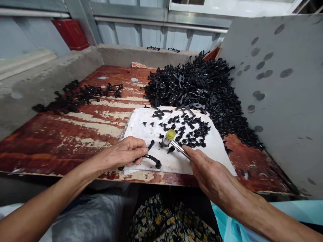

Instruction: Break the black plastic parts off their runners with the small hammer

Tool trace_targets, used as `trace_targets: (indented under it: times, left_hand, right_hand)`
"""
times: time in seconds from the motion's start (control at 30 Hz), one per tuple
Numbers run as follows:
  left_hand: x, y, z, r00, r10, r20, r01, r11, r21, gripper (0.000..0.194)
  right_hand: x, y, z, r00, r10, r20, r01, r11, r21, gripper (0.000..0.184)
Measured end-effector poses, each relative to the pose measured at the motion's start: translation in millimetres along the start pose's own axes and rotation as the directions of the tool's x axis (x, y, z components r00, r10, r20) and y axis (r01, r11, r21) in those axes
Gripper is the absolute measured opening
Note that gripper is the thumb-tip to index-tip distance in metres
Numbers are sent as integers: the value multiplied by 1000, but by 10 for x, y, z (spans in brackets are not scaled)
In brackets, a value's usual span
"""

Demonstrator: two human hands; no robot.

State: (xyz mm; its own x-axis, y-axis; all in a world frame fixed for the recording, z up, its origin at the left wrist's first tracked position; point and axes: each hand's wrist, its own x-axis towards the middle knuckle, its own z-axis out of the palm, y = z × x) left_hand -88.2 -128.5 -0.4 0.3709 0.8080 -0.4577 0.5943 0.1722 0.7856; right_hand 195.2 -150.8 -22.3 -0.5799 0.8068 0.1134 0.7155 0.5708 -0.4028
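Clamping curved black plastic strips over white cloth, left grip is seemingly steadying them; right grip is clasping yellow-faced metal hammer.

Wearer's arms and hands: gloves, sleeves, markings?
Left hand and right hand: both ungloved. Forearms bare, no sleeves in view; no watch, bracelet, cables or markings visible. Below, a dark garment with yellow and pale flowers covers the lap.

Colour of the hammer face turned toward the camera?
Yellow-green. The hammer face shows best in the head view.
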Motion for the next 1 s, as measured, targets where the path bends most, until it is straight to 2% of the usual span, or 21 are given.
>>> trace_targets:
  times: [0.23,0.43,0.5,0.7,1.0]
  left_hand:
    - [45,30,35,999,38,22,-37,998,-43,45]
    - [115,129,106,999,44,26,-43,998,-37,44]
    - [118,163,121,999,43,17,-42,998,-37,44]
    - [139,169,137,999,26,26,-26,1000,16,43]
    - [161,189,147,999,29,23,-30,999,45,43]
  right_hand:
    - [-130,-47,-54,1000,-8,5,8,1000,-6,51]
    - [-205,2,-47,978,52,-200,-33,995,98,38]
    - [-224,35,-18,970,97,-225,-66,988,141,37]
    - [-248,67,41,959,200,-202,-144,954,262,38]
    - [-274,77,64,959,202,-201,-151,958,242,39]
